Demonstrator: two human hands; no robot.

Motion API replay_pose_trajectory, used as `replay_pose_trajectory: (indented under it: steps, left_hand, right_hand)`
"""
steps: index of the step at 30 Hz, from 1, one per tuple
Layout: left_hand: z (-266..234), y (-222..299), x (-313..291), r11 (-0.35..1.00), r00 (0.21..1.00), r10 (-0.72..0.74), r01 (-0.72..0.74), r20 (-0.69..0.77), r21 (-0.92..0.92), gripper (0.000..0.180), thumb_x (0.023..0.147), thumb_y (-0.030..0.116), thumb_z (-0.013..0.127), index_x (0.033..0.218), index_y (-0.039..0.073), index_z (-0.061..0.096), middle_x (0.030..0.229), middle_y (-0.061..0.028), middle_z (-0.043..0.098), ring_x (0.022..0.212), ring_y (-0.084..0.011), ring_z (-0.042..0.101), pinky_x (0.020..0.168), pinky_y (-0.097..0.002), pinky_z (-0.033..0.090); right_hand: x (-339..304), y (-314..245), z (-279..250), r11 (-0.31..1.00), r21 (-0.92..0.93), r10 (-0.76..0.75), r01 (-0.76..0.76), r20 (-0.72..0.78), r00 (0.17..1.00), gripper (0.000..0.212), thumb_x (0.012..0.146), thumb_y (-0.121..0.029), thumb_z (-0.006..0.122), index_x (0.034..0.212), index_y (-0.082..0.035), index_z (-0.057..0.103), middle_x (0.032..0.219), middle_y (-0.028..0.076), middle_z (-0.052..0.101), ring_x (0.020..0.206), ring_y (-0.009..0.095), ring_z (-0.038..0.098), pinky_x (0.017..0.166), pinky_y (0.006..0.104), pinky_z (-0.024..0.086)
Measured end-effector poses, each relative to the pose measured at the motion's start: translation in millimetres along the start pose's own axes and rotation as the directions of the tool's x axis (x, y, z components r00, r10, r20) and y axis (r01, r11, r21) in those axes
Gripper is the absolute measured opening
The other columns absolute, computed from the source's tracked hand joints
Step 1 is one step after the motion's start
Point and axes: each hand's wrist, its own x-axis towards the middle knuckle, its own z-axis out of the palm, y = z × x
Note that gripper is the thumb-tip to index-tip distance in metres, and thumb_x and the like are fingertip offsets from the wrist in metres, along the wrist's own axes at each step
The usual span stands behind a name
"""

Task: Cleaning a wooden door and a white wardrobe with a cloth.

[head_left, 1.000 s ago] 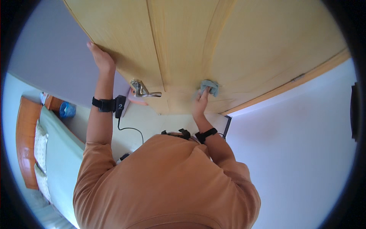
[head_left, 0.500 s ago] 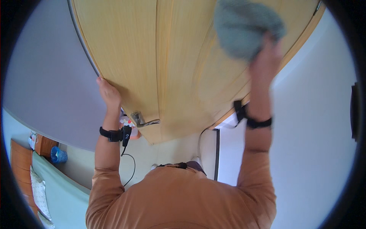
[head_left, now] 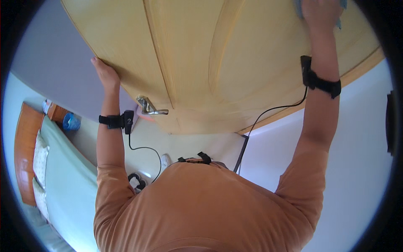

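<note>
A wooden door point(head_left: 189, 71) with raised mouldings fills the upper middle. My left hand point(head_left: 106, 75) grips its left edge, above the metal lever handle point(head_left: 151, 107); the fingers behind the edge are partly hidden. At the upper right, my right hand point(head_left: 322, 16) presses a grey-blue cloth point(head_left: 299, 7) against the door's face. Most of that cloth is covered by the hand or cut off by the picture's top, and only bits of it show on either side of the hand.
A bed with a pale green cover point(head_left: 71, 176) and a wooden headboard point(head_left: 28, 155) stands at the left. Near it are a blue bin point(head_left: 71, 121) and a wooden cabinet point(head_left: 56, 112). Cables hang from both wrist straps. A white wall point(head_left: 357, 168) borders the right side.
My right hand has carried the cloth up and to the right across the door. My left hand keeps its hold on the door's edge, and the view has shifted.
</note>
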Motion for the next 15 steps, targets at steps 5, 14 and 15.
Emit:
replay_pose_trajectory:
  steps: [5, 14, 15]
  left_hand:
    - [-7.5, 10.5, 6.9, 0.973, 0.981, -0.169, 0.151, -0.091, -0.176, 0.057, 0.100, 0.042, 0.019, 0.127, -0.004, 0.040, 0.127, -0.0147, 0.046, 0.117, -0.0232, 0.040, 0.104, -0.0342, 0.026]
    - [-1.7, 17.3, 12.6, 0.935, 0.963, -0.261, 0.233, -0.072, -0.269, 0.059, 0.099, 0.045, 0.022, 0.134, -0.002, 0.035, 0.136, -0.0138, 0.039, 0.123, -0.0236, 0.037, 0.107, -0.0355, 0.025]
    - [-2.9, 11.3, 13.5, 0.905, 0.956, -0.291, 0.259, -0.045, -0.339, 0.060, 0.098, 0.048, 0.023, 0.133, 0.001, 0.036, 0.134, -0.0123, 0.042, 0.122, -0.0237, 0.039, 0.105, -0.0364, 0.028]
  right_hand:
    - [-87.0, -42.9, -4.6, 0.987, 0.093, -0.154, 0.132, 0.295, 0.943, 0.042, 0.086, -0.016, 0.053, 0.127, -0.010, 0.049, 0.125, 0.013, 0.053, 0.107, 0.031, 0.052, 0.095, 0.0417, 0.040]
    - [-358.6, -104.3, -50.0, 0.899, 0.435, -0.437, 0.039, 0.890, 0.129, 0.052, 0.087, -0.014, 0.039, 0.138, -0.021, 0.036, 0.127, 0.009, 0.049, 0.107, 0.026, 0.055, 0.067, 0.0453, 0.055]
    - [-382.9, -102.1, -59.5, 0.891, 0.452, -0.453, 0.032, 0.887, 0.087, 0.052, 0.088, -0.015, 0.038, 0.139, -0.021, 0.034, 0.129, 0.008, 0.048, 0.112, 0.024, 0.052, 0.068, 0.0453, 0.055]
